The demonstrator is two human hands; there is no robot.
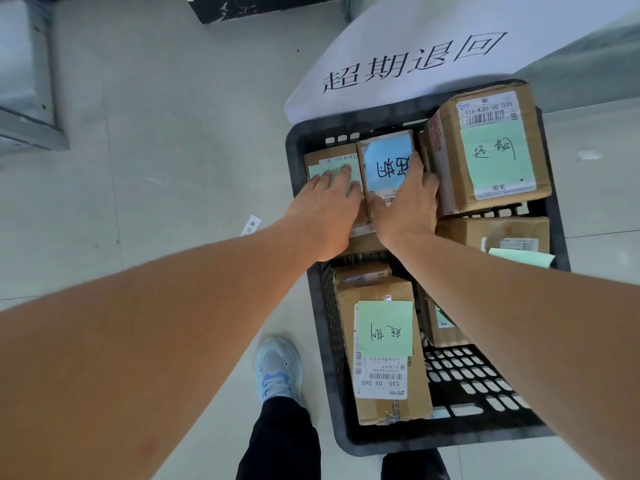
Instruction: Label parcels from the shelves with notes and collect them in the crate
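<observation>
Cardboard parcels point(377, 174) in crate point(313, 306) under flat, open hands point(367, 206), nothing gripped

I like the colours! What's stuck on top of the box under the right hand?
A blue note with black handwriting sits on that box. The right hand covers its right edge and most of the printed label below.
</observation>
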